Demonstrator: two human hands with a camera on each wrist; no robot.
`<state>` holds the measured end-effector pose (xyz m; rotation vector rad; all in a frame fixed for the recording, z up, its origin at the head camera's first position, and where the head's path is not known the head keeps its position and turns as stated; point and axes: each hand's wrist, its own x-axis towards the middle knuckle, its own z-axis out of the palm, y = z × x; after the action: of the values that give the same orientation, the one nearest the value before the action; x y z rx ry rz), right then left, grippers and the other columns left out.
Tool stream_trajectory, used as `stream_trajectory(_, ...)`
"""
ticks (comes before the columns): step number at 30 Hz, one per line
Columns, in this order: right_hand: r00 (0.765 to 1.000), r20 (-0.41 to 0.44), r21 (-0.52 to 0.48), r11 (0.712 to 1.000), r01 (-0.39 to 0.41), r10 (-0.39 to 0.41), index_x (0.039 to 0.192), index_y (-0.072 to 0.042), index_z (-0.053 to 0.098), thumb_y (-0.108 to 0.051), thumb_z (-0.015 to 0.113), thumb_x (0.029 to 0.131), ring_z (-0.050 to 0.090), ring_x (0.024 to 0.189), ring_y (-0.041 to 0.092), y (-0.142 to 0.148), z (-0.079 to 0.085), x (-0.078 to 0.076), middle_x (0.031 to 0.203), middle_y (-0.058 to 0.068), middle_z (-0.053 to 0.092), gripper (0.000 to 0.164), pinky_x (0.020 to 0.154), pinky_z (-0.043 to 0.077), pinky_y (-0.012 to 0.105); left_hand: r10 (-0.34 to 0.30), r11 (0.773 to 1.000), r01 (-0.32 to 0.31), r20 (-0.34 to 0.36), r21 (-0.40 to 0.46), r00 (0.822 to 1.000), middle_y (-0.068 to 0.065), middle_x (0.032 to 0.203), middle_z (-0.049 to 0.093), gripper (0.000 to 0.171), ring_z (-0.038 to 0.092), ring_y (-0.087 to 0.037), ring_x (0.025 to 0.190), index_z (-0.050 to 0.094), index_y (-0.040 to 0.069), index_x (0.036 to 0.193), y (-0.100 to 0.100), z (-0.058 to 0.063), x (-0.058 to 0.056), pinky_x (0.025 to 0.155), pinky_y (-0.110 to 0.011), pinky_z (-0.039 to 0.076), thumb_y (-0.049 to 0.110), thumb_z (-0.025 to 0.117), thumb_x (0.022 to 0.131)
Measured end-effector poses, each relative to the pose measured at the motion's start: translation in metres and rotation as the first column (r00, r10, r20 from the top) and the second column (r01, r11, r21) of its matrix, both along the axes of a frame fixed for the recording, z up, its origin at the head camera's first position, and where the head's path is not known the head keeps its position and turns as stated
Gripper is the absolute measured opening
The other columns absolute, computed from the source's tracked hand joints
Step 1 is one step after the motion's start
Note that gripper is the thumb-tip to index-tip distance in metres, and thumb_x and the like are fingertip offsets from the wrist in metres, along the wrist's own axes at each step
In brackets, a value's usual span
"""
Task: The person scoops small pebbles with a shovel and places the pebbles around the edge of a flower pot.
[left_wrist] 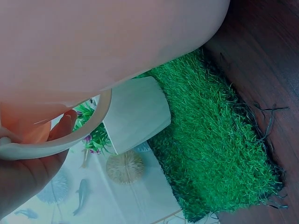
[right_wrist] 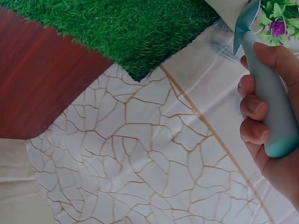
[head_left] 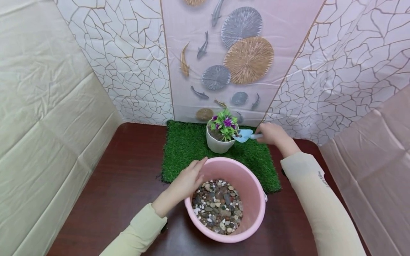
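Observation:
My right hand grips the grey handle of a small light-blue garden trowel, its fingers wrapped around it in the right wrist view. The trowel's blade tip reaches the rim of a white pot, with a few small stones on it. Green leaves and purple flowers stand in the pot. At the near left, my left hand holds the rim of a pink bucket. Mixed pebbles in brown, grey and white cover the bucket's bottom.
The pot stands on a green artificial grass mat behind the bucket. Beneath lies a dark reddish-brown table. Patterned cloth hangs behind, with plain beige cloth at the left side.

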<state>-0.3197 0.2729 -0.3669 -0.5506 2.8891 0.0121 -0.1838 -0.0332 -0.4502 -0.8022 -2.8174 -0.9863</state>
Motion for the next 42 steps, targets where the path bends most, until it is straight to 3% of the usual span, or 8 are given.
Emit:
stream_trajectory(6, 1.0, 0.015, 0.039, 0.999, -0.003, 0.003, 0.078, -0.006, 0.071, -0.01, 0.065, 0.081, 0.053, 0.066, 0.02, -0.01, 0.008, -0.002, 0.076, 0.007, 0.067, 0.008, 0.063, 0.045, 0.037, 0.002, 1.0, -0.002, 0.02, -0.004, 1.0, -0.019, 0.126, 0.054, 0.058, 0.063, -0.029, 0.097, 0.036, 0.006, 0.145, -0.002, 0.0, 0.0, 0.082, -0.04, 0.054, 0.008, 0.058, 0.091)
stream_trajectory(11, 1.0, 0.012, 0.063, 0.998, -0.011, 0.01, 0.068, -0.009, 0.064, -0.007, 0.064, 0.079, 0.041, 0.061, 0.018, -0.013, 0.009, -0.004, 0.065, 0.003, 0.057, 0.011, 0.058, 0.035, 0.032, 0.001, 1.0, -0.001, 0.017, -0.007, 1.0, -0.019, 0.127, 0.054, 0.058, 0.062, -0.03, 0.1, 0.036, 0.006, 0.145, -0.002, 0.0, 0.0, 0.084, -0.04, 0.054, 0.009, 0.058, 0.091)
stream_trajectory(20, 1.0, 0.023, 0.099, 0.995, -0.009, 0.007, 0.073, -0.008, 0.069, -0.011, 0.066, 0.08, 0.045, 0.062, 0.019, -0.012, 0.011, -0.003, 0.07, 0.004, 0.063, 0.008, 0.058, 0.039, 0.033, 0.001, 1.0, -0.001, 0.0, -0.007, 1.0, -0.019, 0.124, 0.054, 0.058, 0.062, -0.03, 0.098, 0.037, 0.005, 0.144, -0.001, -0.001, 0.0, 0.083, -0.039, 0.054, 0.008, 0.058, 0.09)
stream_trajectory(28, 1.0, 0.012, 0.112, 0.993, -0.02, 0.018, 0.06, -0.011, 0.055, -0.009, 0.065, 0.078, 0.036, 0.058, 0.016, -0.012, 0.013, -0.003, 0.059, 0.0, 0.046, 0.021, 0.054, 0.031, 0.028, -0.004, 1.0, 0.004, -0.009, 0.005, 1.0, -0.019, 0.123, 0.055, 0.057, 0.062, -0.03, 0.099, 0.037, 0.004, 0.144, -0.001, -0.001, 0.0, 0.084, -0.04, 0.054, 0.007, 0.058, 0.09)
stream_trajectory(42, 0.998, -0.058, 0.204, 0.979, -0.022, 0.034, 0.071, -0.008, 0.058, -0.008, 0.069, 0.077, 0.045, 0.062, 0.02, -0.023, 0.024, 0.001, 0.072, 0.006, 0.059, 0.013, 0.053, 0.04, 0.034, -0.002, 1.0, 0.002, 0.017, 0.008, 1.0, -0.018, 0.125, 0.054, 0.058, 0.062, -0.028, 0.097, 0.036, 0.006, 0.145, -0.001, -0.002, -0.001, 0.083, -0.039, 0.054, 0.008, 0.057, 0.091)
